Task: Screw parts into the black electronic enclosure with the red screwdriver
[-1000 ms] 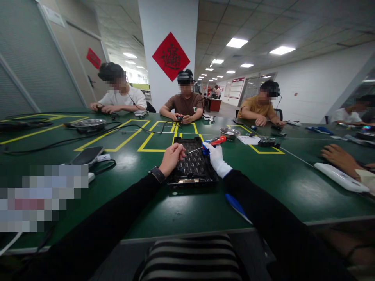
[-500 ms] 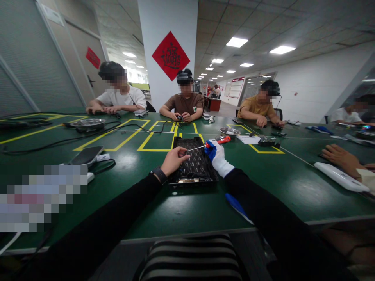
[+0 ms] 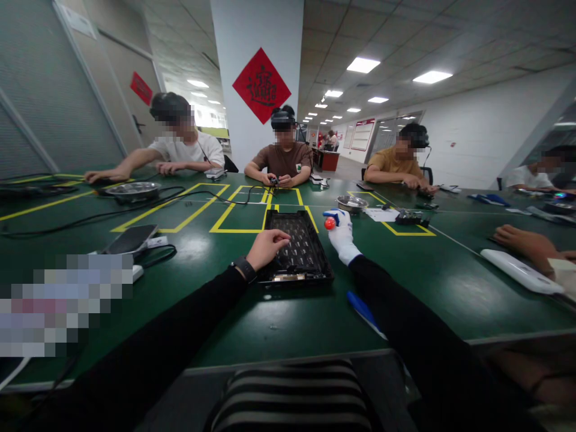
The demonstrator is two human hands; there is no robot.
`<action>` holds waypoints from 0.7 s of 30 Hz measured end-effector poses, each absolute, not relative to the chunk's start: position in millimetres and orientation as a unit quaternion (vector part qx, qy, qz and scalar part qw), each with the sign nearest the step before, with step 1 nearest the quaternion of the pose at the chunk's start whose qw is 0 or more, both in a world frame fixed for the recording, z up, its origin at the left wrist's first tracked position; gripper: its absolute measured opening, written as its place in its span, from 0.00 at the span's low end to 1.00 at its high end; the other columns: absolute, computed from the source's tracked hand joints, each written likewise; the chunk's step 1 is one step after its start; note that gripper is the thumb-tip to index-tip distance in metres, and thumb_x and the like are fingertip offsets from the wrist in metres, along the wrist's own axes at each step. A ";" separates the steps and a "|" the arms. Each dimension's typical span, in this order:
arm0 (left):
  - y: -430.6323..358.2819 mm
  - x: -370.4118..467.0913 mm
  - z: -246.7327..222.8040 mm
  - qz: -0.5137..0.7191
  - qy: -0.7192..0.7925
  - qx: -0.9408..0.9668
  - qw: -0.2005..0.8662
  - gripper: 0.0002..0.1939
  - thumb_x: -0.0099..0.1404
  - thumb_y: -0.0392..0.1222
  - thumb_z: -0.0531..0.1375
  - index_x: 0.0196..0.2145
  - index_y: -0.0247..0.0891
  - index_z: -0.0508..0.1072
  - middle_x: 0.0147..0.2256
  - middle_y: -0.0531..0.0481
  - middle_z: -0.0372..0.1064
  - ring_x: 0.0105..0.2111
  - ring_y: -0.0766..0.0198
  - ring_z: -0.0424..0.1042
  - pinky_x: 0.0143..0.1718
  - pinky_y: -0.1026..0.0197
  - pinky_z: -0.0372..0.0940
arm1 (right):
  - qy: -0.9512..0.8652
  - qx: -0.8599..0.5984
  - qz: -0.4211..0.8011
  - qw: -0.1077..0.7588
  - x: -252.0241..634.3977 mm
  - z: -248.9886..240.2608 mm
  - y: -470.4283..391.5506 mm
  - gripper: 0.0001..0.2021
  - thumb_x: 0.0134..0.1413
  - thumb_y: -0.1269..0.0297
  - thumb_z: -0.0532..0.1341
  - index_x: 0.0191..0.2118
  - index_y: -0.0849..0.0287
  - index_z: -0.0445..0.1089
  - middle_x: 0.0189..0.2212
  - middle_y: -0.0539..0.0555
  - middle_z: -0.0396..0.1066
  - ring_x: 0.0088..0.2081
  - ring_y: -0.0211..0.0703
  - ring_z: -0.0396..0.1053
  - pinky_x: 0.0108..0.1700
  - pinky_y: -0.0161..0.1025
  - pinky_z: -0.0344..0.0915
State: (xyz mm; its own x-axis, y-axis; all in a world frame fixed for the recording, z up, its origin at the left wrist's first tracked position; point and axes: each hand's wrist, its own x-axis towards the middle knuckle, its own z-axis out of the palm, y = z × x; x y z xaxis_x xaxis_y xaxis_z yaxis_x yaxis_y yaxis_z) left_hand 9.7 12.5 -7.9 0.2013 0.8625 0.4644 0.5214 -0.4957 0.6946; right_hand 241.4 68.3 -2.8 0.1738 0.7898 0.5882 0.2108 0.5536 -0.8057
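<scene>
My left hand [image 3: 266, 248] is bare, with a dark wristband, and sits over the left side of a shallow black rectangular case [image 3: 324, 264]. Its thumb and fingertips are pinched together above the case; what they hold, if anything, is too small to name. Rows of small slots mark the inside of the case, and a pale strip [image 3: 289, 278] lies along its near end. To the right of the case, my right hand [image 3: 342, 236], in a white and blue glove, is closed around a screwdriver [image 3: 330, 223]. Only the red handle end shows; its shaft is hidden.
A metal bowl [image 3: 352, 204], a paper sheet [image 3: 381, 214] and black parts [image 3: 408, 217] lie beyond my right hand. A blue object [image 3: 362, 309] is by my right forearm. A phone [image 3: 132, 239] and cables lie left. Co-workers sit across and at right.
My right hand has moved right, away from the case, and turned the screwdriver so its handle end faces me. My left hand stays pinched. The co-worker at far left has stretched an arm sideways.
</scene>
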 end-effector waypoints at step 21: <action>11.4 9.7 -6.7 0.421 0.448 0.762 0.200 0.12 0.54 0.45 0.59 0.34 0.36 0.77 0.24 0.51 0.70 0.24 0.67 0.64 0.27 0.65 0.56 | -0.576 -0.466 0.344 0.577 252.7 -23.2 87.1 0.13 0.31 0.77 0.53 0.27 0.62 0.70 0.23 0.50 0.72 0.27 0.38 0.69 0.36 0.40 0.68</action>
